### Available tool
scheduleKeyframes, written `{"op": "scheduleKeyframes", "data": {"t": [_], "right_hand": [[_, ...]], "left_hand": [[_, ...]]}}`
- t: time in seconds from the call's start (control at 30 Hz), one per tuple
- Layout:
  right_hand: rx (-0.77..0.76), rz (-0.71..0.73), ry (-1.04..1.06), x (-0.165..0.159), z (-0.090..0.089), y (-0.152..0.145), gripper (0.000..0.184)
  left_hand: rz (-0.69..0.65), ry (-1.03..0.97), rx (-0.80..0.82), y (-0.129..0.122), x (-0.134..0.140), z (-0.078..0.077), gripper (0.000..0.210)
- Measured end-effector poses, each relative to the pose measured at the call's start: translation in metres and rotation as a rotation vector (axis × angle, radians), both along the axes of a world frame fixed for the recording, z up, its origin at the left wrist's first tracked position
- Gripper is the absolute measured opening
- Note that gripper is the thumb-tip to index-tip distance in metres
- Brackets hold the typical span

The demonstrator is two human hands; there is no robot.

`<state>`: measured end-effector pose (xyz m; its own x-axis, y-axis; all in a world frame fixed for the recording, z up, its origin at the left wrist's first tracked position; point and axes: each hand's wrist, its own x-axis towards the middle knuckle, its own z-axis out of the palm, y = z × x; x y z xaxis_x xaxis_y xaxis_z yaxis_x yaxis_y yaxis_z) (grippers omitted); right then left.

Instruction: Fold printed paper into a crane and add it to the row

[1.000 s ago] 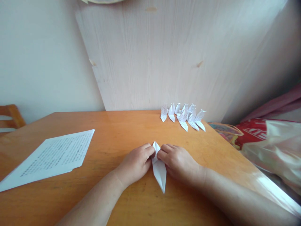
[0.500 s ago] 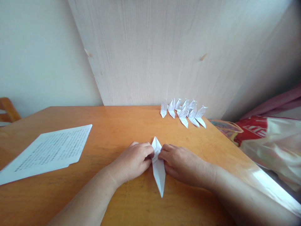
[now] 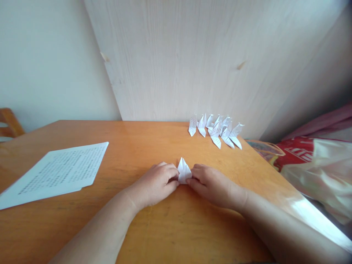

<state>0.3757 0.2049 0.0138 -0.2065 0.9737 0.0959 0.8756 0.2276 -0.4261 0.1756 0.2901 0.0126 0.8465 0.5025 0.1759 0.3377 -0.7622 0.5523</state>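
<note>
A small white folded paper [image 3: 184, 171], now a short pointed shape with its tip facing away from me, lies on the wooden table. My left hand [image 3: 161, 181] pinches its left edge, fingers curled and partly hidden. On the other side, my right hand [image 3: 210, 183] grips the lower right corner between thumb and fingers. Further back stand several finished-looking folded paper figures [image 3: 216, 134], white with print on them, grouped near the table's far right corner.
A stack of printed paper sheets [image 3: 63, 170] lies on the left of the table [image 3: 154, 234]. Behind the table rises a pale wood panel [image 3: 176, 62]. Beyond the right edge are a red and white bag [image 3: 299, 152] and a chair [image 3: 11, 123] stands at far left.
The long diamond-shaped paper has been folded in half, its near point brought up toward the far one. Both hands stay at its sides, the right thumb now on the lower fold.
</note>
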Motion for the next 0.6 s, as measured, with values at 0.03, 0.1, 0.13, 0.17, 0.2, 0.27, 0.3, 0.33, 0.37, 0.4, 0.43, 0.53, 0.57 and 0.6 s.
{"op": "scheduleKeyframes", "data": {"t": [0.03, 0.1, 0.13, 0.17, 0.2, 0.27, 0.3, 0.33, 0.37, 0.4, 0.43, 0.53, 0.57, 0.6], "right_hand": [[-0.016, -0.032, 0.024, 0.001, -0.003, 0.003, 0.022], [-0.048, -0.074, 0.07, 0.001, -0.008, 0.007, 0.023], [-0.061, -0.09, 0.086, 0.002, -0.01, 0.009, 0.023], [-0.073, -0.104, 0.096, 0.002, -0.011, 0.011, 0.023], [-0.081, -0.118, 0.1, 0.002, -0.013, 0.012, 0.023], [-0.089, -0.143, 0.093, 0.002, -0.014, 0.013, 0.022], [-0.092, -0.15, 0.087, 0.002, -0.014, 0.013, 0.022], [-0.094, -0.154, 0.082, 0.002, -0.014, 0.013, 0.022], [-0.096, -0.155, 0.077, 0.002, -0.014, 0.013, 0.022], [-0.095, -0.156, 0.073, 0.002, -0.014, 0.014, 0.022], [-0.096, -0.155, 0.068, 0.002, -0.013, 0.014, 0.022], [-0.099, -0.16, 0.058, 0.002, -0.013, 0.015, 0.023], [-0.103, -0.163, 0.058, 0.002, -0.013, 0.015, 0.024], [-0.108, -0.167, 0.057, 0.002, -0.013, 0.015, 0.025]], "left_hand": [[0.007, -0.001, 0.001, 0.001, 0.001, -0.001, 0.015], [0.021, 0.005, 0.009, 0.002, 0.002, -0.004, 0.017], [0.031, 0.008, 0.015, 0.002, 0.003, -0.006, 0.018], [0.044, 0.011, 0.02, 0.003, 0.003, -0.007, 0.018], [0.06, 0.014, 0.023, 0.003, 0.004, -0.008, 0.018], [0.096, 0.021, 0.021, 0.003, 0.005, -0.01, 0.018], [0.112, 0.026, 0.018, 0.003, 0.006, -0.011, 0.018], [0.124, 0.032, 0.013, 0.003, 0.006, -0.011, 0.019], [0.133, 0.037, 0.01, 0.003, 0.006, -0.011, 0.019], [0.137, 0.041, 0.009, 0.002, 0.006, -0.011, 0.02], [0.138, 0.043, 0.009, 0.002, 0.007, -0.011, 0.02], [0.139, 0.049, 0.014, 0.003, 0.007, -0.011, 0.021], [0.142, 0.054, 0.018, 0.003, 0.008, -0.011, 0.023], [0.148, 0.059, 0.022, 0.003, 0.008, -0.011, 0.024]]}}
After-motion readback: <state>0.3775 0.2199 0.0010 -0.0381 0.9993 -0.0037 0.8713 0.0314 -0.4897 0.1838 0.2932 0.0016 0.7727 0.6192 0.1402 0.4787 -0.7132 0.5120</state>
